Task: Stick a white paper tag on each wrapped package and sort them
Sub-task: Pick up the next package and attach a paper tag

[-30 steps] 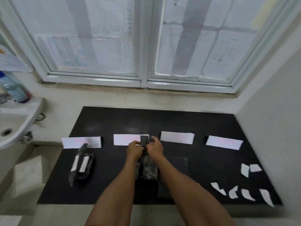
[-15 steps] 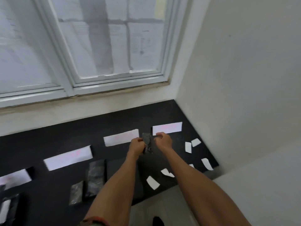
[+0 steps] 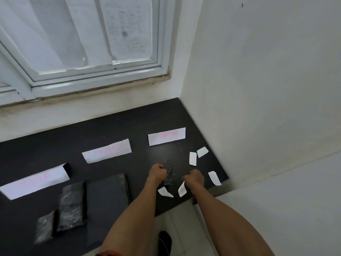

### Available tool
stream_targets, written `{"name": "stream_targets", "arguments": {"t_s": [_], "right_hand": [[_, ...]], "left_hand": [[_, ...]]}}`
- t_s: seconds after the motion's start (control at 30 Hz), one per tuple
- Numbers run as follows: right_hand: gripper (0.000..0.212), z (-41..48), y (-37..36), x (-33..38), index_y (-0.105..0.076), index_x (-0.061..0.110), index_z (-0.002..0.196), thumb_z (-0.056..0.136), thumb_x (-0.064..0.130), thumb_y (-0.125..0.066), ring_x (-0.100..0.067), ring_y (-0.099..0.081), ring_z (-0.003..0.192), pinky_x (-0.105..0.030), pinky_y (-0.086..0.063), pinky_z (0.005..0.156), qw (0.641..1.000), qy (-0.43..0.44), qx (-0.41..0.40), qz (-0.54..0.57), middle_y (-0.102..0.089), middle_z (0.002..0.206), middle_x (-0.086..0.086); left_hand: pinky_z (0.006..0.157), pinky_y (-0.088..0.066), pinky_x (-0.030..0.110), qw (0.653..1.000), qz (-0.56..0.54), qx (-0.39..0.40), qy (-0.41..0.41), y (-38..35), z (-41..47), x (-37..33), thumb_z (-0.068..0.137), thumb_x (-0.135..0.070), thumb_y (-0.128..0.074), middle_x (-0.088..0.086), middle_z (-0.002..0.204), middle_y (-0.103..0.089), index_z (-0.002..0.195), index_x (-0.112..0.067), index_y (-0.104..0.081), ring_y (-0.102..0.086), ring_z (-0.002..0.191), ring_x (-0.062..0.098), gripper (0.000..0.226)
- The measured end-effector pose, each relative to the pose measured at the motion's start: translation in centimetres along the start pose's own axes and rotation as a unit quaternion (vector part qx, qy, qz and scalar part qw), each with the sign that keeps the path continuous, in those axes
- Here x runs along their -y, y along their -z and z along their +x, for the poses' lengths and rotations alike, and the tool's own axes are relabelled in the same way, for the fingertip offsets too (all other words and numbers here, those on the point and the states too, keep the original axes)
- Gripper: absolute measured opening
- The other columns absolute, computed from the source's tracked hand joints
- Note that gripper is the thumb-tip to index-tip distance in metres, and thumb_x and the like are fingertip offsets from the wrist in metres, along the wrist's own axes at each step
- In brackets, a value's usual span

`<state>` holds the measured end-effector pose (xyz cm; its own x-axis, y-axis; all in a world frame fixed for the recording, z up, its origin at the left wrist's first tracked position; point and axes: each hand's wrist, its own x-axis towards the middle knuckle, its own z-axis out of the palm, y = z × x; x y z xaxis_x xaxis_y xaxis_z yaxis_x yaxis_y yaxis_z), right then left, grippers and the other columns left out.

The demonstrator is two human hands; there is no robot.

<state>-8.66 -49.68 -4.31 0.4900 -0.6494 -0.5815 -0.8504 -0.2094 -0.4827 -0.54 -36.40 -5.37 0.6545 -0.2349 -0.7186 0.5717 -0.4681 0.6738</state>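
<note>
Black counter (image 3: pixel 114 126): left hand (image 3: pixel 157 172) grip clamps wrapped package (image 3: pixel 168 171); right hand (image 3: pixel 194 180) grip pinches white tag (image 3: pixel 182 189).

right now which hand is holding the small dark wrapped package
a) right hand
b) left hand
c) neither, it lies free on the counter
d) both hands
b: the left hand is closed on the side of the small wrapped package, while the right hand sits apart from it, down by a white paper tag.
</note>
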Motion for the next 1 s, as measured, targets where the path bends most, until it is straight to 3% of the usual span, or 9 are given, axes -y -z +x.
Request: {"name": "stream_targets", "arguments": {"t_s": [0.2,0.3,0.43,0.53,0.63,0.7,0.8,0.9,1.0], "right_hand": [[0.042,1.1,-1.4,-1.2,-0.064,0.001,0.115,0.079,0.022,-0.072,-0.032,-0.06,0.115,-0.031,-0.051,0.089,0.999,-0.029,0.038,-0.024,-0.065,0.12,-0.016],[0.036,1.3,-2.0,-1.5,-0.063,0.004,0.117,0.083,0.016,-0.066,-0.029,-0.058,0.117,-0.028,-0.047,0.09,0.999,-0.021,0.017,-0.047,-0.063,0.123,-0.013],[0.034,1.1,-2.2,-1.6,-0.063,0.006,0.116,0.083,0.011,-0.059,-0.03,-0.056,0.119,-0.029,-0.045,0.094,0.999,-0.008,-0.01,-0.049,-0.063,0.123,-0.013],[0.027,0.7,-1.8,-1.3,-0.066,0.002,0.108,0.083,0.011,-0.06,-0.031,-0.06,0.112,-0.028,-0.047,0.087,0.999,0.008,-0.028,-0.033,-0.067,0.115,-0.015],[0.021,0.0,-0.9,0.4,-0.068,0.002,0.1,0.082,0.008,-0.06,-0.032,-0.062,0.106,-0.026,-0.046,0.082,0.997,0.051,-0.055,0.001,-0.069,0.107,-0.013],[0.021,-0.8,-0.3,2.4,-0.068,0.004,0.102,0.084,0.008,-0.058,-0.032,-0.063,0.104,-0.029,-0.047,0.084,0.988,0.121,-0.089,0.024,-0.07,0.105,-0.013],[0.016,-2.2,0.2,5.5,-0.067,0.008,0.094,0.091,0.014,-0.053,-0.029,-0.065,0.09,-0.036,-0.051,0.077,0.952,0.273,-0.138,0.01,-0.071,0.093,-0.01],[0.016,-4.6,0.2,8.4,-0.065,0.011,0.089,0.091,0.014,-0.05,-0.021,-0.062,0.081,-0.032,-0.048,0.068,0.88,0.443,-0.163,-0.057,-0.069,0.088,-0.004],[0.011,-7.0,-0.4,10.4,-0.065,0.013,0.084,0.087,0.013,-0.054,-0.018,-0.061,0.077,-0.028,-0.052,0.06,0.786,0.571,-0.181,-0.152,-0.067,0.084,-0.002]], "left_hand": [[0.078,-0.057,0.058,1.0,0.008,-0.012,0.02,-1.1,4.2,2.9,0.072,0.001,-0.051,0.025,0.099,-0.067,0.077,-0.013,-0.06,-0.068,0.09,0.04,0.018],[0.079,-0.056,0.058,1.0,0.008,-0.015,0.026,-1.1,5.5,4.1,0.069,0.0,-0.05,0.026,0.099,-0.067,0.074,-0.014,-0.059,-0.067,0.092,0.041,0.017],[0.083,-0.057,0.054,0.999,-0.004,-0.018,0.032,-0.6,2.6,2.6,0.076,0.004,-0.05,0.02,0.1,-0.064,0.084,-0.013,-0.059,-0.066,0.094,0.036,0.022],[0.087,-0.055,0.054,0.999,-0.016,-0.02,0.032,0.0,0.9,1.6,0.078,0.006,-0.048,0.021,0.105,-0.062,0.086,-0.013,-0.058,-0.064,0.098,0.038,0.023],[0.088,-0.054,0.055,0.998,-0.055,-0.023,0.027,0.7,-0.3,0.6,0.08,0.007,-0.046,0.023,0.107,-0.061,0.087,-0.01,-0.056,-0.063,0.1,0.039,0.021],[0.082,-0.056,0.048,0.996,-0.084,-0.015,0.02,1.3,-2.1,-1.0,0.084,0.009,-0.044,0.021,0.098,-0.06,0.084,-0.008,-0.053,-0.064,0.089,0.033,0.019],[0.062,-0.057,0.036,0.99,-0.138,-0.006,0.007,2.5,-3.6,-2.8,0.086,0.012,-0.045,0.015,0.085,-0.061,0.084,-0.004,-0.054,-0.063,0.074,0.025,0.019],[0.071,-0.057,0.04,0.979,-0.203,-0.003,-0.014,4.9,-5.3,-4.4,0.085,0.01,-0.044,0.017,0.091,-0.062,0.103,0.001,-0.058,-0.063,0.079,0.027,0.025],[0.066,-0.054,0.038,0.964,-0.263,0.003,-0.028,7.3,-7.8,-6.0,0.088,0.006,-0.041,0.016,0.091,-0.063,0.096,-0.003,-0.061,-0.061,0.079,0.026,0.024]]}}
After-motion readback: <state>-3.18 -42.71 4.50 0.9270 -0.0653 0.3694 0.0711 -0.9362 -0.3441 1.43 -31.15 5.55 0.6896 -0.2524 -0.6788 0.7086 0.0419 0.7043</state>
